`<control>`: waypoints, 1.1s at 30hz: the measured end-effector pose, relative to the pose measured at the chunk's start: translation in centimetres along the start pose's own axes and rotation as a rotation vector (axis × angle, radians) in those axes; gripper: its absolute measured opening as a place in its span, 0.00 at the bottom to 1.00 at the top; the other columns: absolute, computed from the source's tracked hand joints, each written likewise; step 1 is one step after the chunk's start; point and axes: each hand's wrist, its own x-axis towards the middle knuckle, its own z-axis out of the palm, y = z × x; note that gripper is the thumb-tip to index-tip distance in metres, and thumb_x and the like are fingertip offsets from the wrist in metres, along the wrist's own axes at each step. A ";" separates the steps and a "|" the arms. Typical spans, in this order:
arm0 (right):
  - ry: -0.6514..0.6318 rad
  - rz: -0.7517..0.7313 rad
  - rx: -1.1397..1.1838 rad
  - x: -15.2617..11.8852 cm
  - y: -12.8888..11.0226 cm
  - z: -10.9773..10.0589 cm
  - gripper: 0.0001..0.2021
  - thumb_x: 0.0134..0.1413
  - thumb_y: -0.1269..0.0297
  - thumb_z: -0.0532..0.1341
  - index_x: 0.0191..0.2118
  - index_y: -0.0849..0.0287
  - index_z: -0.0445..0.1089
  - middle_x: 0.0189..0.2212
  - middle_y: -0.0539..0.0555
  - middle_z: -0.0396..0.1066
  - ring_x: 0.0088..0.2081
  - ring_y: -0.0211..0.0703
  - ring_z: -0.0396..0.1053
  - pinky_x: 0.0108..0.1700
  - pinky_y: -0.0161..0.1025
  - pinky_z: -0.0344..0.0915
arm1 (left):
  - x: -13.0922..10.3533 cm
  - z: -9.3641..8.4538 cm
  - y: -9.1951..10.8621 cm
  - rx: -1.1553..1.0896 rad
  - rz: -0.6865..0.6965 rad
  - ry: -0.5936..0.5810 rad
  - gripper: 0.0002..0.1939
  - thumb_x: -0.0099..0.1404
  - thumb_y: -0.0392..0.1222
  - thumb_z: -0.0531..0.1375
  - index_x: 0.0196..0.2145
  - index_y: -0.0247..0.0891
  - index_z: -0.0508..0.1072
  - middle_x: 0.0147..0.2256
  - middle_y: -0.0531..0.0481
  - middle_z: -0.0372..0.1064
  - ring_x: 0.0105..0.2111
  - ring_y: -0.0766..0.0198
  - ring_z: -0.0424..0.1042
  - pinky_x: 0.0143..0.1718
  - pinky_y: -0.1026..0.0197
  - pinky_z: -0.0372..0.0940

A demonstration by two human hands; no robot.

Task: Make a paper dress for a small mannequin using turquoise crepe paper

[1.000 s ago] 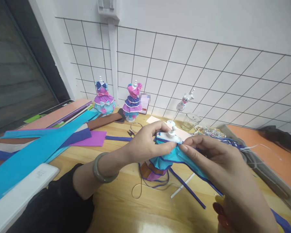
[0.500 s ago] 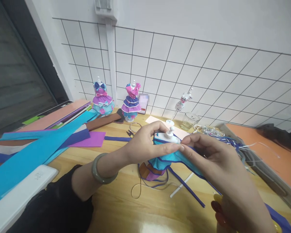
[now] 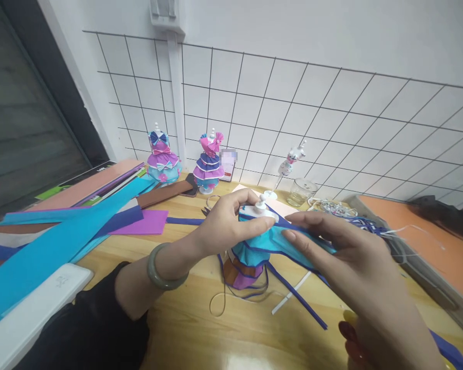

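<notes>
A small white dress form (image 3: 261,205) wears layered cloth, turquoise above, brown and purple at the bottom. My left hand (image 3: 231,218) wraps round its upper body, thumb across the front and fingers behind. From the form a turquoise strip with dark blue edging (image 3: 285,245) stretches right. My right hand (image 3: 343,252) has this strip between its thumb and fingers, a little to the right of the form. The hands are slightly apart. My left palm hides part of the form's left side.
Two dressed forms (image 3: 162,159) (image 3: 209,164), a bare form (image 3: 292,158) and a glass jar (image 3: 301,191) stand along the wall. Cloth strips (image 3: 73,226) and a white power bank (image 3: 38,308) lie left. An orange sheet (image 3: 428,231) lies right.
My right thumb and fingers have parted from my left thumb and now span the turquoise strip. The dress form has shifted slightly left, and more of the strip shows.
</notes>
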 end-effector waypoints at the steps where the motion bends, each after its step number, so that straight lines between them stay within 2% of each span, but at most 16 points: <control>1: 0.053 -0.082 -0.063 0.0 0.2 0.1 0.09 0.56 0.57 0.63 0.41 0.53 0.73 0.37 0.53 0.75 0.39 0.46 0.74 0.39 0.41 0.71 | 0.1 -0.1 0.0 -0.017 -0.010 0.026 0.12 0.55 0.44 0.65 0.31 0.36 0.67 0.30 0.53 0.65 0.30 0.68 0.64 0.31 0.65 0.60; 3: 0.117 -0.267 -0.196 0.1 0.5 0.4 0.13 0.55 0.59 0.64 0.45 0.53 0.70 0.45 0.57 0.72 0.46 0.51 0.71 0.44 0.46 0.70 | 0.4 -0.3 -0.2 -0.058 -0.020 0.077 0.12 0.55 0.44 0.65 0.31 0.36 0.66 0.30 0.54 0.65 0.30 0.69 0.63 0.31 0.66 0.59; 5: 0.125 -0.434 -0.304 0.4 0.8 0.9 0.15 0.55 0.61 0.64 0.48 0.54 0.68 0.51 0.60 0.68 0.51 0.55 0.67 0.48 0.52 0.67 | 0.6 -0.5 -0.4 -0.100 -0.017 0.121 0.12 0.56 0.44 0.64 0.31 0.37 0.66 0.30 0.54 0.64 0.30 0.69 0.63 0.32 0.66 0.59; 9: 0.126 -0.619 -0.442 0.9 1.1 2.2 0.13 0.56 0.68 0.62 0.47 0.55 0.65 0.51 0.63 0.65 0.53 0.59 0.64 0.50 0.58 0.64 | 1.0 -0.7 -1.0 -0.167 -0.012 0.202 0.13 0.57 0.45 0.64 0.30 0.37 0.64 0.27 0.57 0.60 0.26 0.72 0.60 0.30 0.66 0.57; 12: 0.175 -0.682 -0.502 1.2 1.3 3.1 0.12 0.55 0.72 0.61 0.45 0.57 0.65 0.49 0.64 0.66 0.52 0.58 0.64 0.47 0.56 0.65 | 0.9 -0.5 -1.1 -0.211 -0.034 0.206 0.12 0.57 0.45 0.64 0.30 0.37 0.64 0.27 0.57 0.60 0.27 0.73 0.59 0.29 0.67 0.56; 16: 0.255 -0.753 -0.545 1.2 1.4 3.7 0.11 0.55 0.74 0.60 0.43 0.56 0.66 0.43 0.60 0.69 0.45 0.53 0.67 0.42 0.51 0.66 | 0.8 -0.2 -1.1 -0.294 -0.098 0.171 0.13 0.56 0.45 0.64 0.29 0.37 0.64 0.27 0.57 0.59 0.27 0.73 0.60 0.28 0.67 0.55; 23: 0.273 -0.898 -0.487 1.2 1.1 3.9 0.07 0.55 0.76 0.60 0.38 0.58 0.68 0.31 0.56 0.72 0.35 0.47 0.67 0.34 0.45 0.64 | 1.0 -0.5 -1.0 -0.386 -0.130 0.143 0.12 0.56 0.43 0.64 0.28 0.35 0.64 0.27 0.56 0.60 0.27 0.72 0.59 0.28 0.66 0.54; 27: 0.292 -0.919 -0.479 1.4 1.8 4.0 0.09 0.53 0.76 0.62 0.39 0.57 0.68 0.31 0.55 0.73 0.35 0.46 0.68 0.33 0.44 0.64 | 1.2 -0.6 -1.0 -0.416 -0.134 0.129 0.13 0.55 0.42 0.65 0.28 0.35 0.63 0.27 0.57 0.58 0.27 0.73 0.58 0.28 0.66 0.54; 33: 0.276 -0.892 -0.502 1.4 2.3 4.3 0.10 0.58 0.73 0.58 0.44 0.55 0.69 0.36 0.56 0.73 0.37 0.46 0.68 0.35 0.45 0.66 | 1.1 -0.3 -1.3 -0.442 -0.147 0.119 0.12 0.56 0.43 0.64 0.29 0.35 0.65 0.27 0.56 0.60 0.28 0.72 0.61 0.30 0.66 0.57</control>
